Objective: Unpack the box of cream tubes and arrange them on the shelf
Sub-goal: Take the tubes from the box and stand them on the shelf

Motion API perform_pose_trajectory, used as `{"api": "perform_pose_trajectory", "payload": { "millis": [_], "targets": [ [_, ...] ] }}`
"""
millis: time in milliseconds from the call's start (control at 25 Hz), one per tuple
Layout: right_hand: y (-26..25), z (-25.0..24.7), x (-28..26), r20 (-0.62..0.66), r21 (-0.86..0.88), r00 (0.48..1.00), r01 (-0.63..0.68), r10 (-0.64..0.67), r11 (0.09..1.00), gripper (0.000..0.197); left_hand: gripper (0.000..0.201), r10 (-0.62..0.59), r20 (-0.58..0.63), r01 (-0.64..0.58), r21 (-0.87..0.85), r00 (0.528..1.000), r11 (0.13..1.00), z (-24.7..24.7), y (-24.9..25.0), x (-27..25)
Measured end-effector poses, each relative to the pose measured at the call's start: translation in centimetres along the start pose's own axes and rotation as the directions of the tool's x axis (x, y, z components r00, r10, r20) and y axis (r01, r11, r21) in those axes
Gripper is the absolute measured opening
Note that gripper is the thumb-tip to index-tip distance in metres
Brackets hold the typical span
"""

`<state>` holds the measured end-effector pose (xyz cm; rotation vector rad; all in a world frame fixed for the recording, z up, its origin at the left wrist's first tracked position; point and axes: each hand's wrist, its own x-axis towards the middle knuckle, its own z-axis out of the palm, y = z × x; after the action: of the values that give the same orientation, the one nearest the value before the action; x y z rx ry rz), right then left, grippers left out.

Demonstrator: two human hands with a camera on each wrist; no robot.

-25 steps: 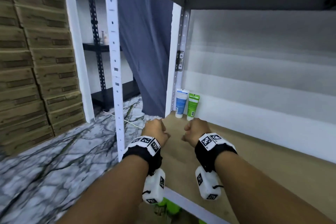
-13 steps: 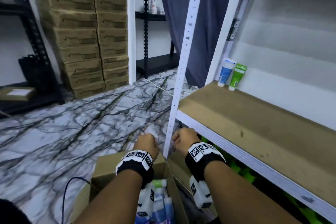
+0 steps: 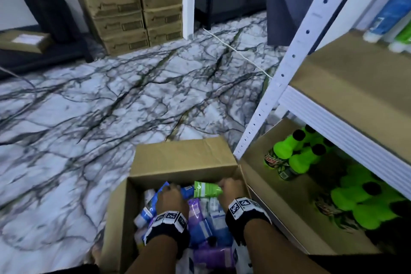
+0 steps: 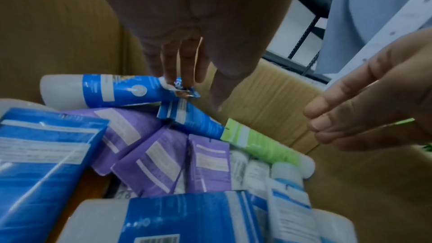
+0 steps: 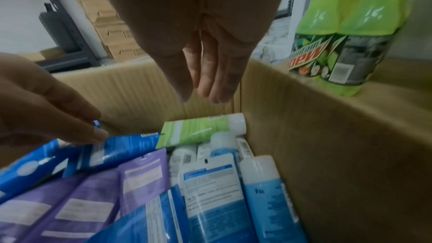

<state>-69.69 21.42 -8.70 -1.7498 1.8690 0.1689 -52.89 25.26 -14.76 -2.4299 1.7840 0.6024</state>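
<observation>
My left hand [image 4: 187, 25] is reaching down into the cardboard box [image 3: 182, 158], its straight fingertips [image 4: 170, 78] touching the crimped end of a blue tube [image 4: 105, 90] lying on top of the pile; the grip is not closing round it. My right hand [image 5: 198, 34] is hanging open over the far right corner, fingers relaxed and together, just above a green tube [image 5: 201, 128] and holding nothing. Around them the box is holding a jumble of blue, purple [image 4: 151, 163] and white-capped tubes lying flat. The box is sitting on the marble-patterned floor [image 3: 100, 100] beside the white shelf [image 3: 347, 87], where two tubes [image 3: 391, 18] are standing at the back. Below, green bottles [image 3: 295, 153] are crowding the lower level.
</observation>
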Motion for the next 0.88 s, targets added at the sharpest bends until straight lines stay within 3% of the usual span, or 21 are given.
{"api": "perform_pose_trajectory", "payload": {
  "millis": [160, 280, 440, 760, 880],
  "targets": [
    [-0.3, 2.1, 2.7, 0.031, -0.06, 0.998, 0.054, -0.052, 0.997, 0.024, 0.035, -0.008, -0.176, 0.033, 0.138, 0.984, 0.99, 1.3, -0.7, 0.6],
    [-0.4, 3.6, 4.7, 0.069, -0.18, 0.993, 0.108, -0.097, 0.978, 0.031, 0.043, 0.021, -0.222, 0.014, 0.158, 0.975, 0.987, 3.4, -1.5, 0.9],
    [0.2, 5.2, 6.1, 0.096, -0.235, 0.992, 0.103, -0.082, 0.966, 0.032, 0.046, 0.01, -0.221, 0.039, 0.214, 0.975, 0.976, 5.2, -1.6, 1.4],
    [0.0, 4.0, 5.1, 0.078, -0.245, 0.989, 0.138, -0.123, 0.96, 0.029, 0.056, -0.004, -0.196, 0.04, 0.181, 0.981, 0.983, 3.1, -1.3, 0.5],
    [0.2, 3.1, 4.4, 0.084, -0.183, 0.988, 0.146, -0.132, 0.972, 0.028, 0.04, 0.076, -0.204, -0.038, 0.185, 0.976, 0.982, 1.8, -1.2, -0.2]
  ]
}}
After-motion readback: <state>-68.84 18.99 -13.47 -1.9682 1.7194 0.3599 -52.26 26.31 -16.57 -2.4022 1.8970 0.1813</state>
